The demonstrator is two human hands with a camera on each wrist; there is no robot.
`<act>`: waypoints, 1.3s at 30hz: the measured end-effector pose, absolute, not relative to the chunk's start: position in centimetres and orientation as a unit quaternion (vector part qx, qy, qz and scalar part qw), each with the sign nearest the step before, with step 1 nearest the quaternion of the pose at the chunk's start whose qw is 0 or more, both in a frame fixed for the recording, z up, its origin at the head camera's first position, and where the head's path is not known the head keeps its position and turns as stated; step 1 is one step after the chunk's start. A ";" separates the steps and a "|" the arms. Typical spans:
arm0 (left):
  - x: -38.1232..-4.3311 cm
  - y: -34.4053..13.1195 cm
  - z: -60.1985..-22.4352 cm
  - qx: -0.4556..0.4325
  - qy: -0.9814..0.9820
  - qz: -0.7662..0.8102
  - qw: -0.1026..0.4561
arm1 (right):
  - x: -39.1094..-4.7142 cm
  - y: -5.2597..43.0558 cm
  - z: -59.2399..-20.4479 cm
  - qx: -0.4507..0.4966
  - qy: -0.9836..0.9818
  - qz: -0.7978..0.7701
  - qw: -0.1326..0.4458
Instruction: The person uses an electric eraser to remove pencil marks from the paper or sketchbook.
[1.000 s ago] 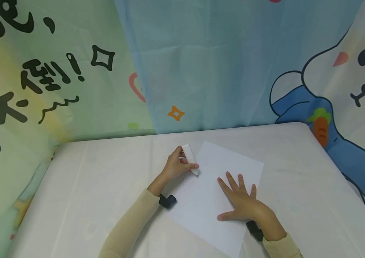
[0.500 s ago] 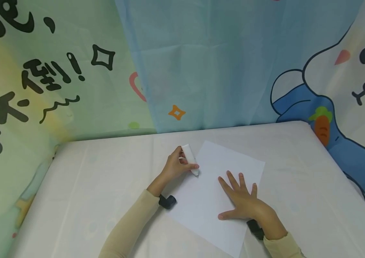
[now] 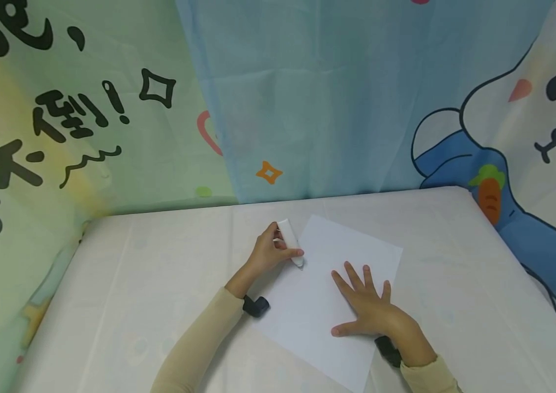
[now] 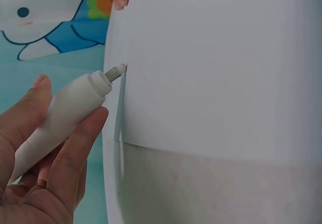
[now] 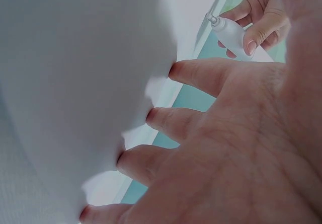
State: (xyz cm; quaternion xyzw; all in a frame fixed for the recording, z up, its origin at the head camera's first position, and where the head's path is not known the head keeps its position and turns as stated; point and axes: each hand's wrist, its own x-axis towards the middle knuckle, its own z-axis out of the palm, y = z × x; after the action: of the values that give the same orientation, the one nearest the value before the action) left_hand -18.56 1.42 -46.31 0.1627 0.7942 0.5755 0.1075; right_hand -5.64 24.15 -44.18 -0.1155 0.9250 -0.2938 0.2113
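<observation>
My left hand (image 3: pixel 264 254) holds a white correction pen (image 3: pixel 288 237) between thumb and fingers, near the left edge of a white sheet of paper (image 3: pixel 317 316). In the left wrist view the narrow metal tip of the correction pen (image 4: pixel 68 110) meets the paper (image 4: pixel 216 73) close to its edge. No mark shows around it. My right hand (image 3: pixel 368 314) rests on the right part of the sheet with its fingers spread. The right wrist view shows those fingertips (image 5: pixel 173 70) pressing on the paper, the correction pen (image 5: pixel 232 35) beyond them.
The sheet lies at a slant on a table with a white cloth (image 3: pixel 160 273). Behind the table hangs a printed curtain (image 3: pixel 317 109) with a cartoon bear and lettering. A small black device (image 3: pixel 255 307) sits on the left wrist, another black device (image 3: pixel 388 351) on the right.
</observation>
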 end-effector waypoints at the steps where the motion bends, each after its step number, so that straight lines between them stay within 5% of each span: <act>1: -18.5 1.4 -46.3 0.162 0.794 0.575 0.108 | -5.6 24.2 -44.2 -0.115 0.925 -0.293 0.212; 39: -18.6 1.6 -46.2 0.162 0.800 0.566 0.113 | -5.7 24.4 -44.3 -0.123 0.924 -0.298 0.205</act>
State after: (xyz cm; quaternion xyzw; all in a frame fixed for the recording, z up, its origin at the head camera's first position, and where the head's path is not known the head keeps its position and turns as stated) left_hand -18.63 1.56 -46.20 0.1623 0.8001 0.5665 0.1125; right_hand -5.66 24.39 -44.35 -0.1227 0.9243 -0.2976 0.2051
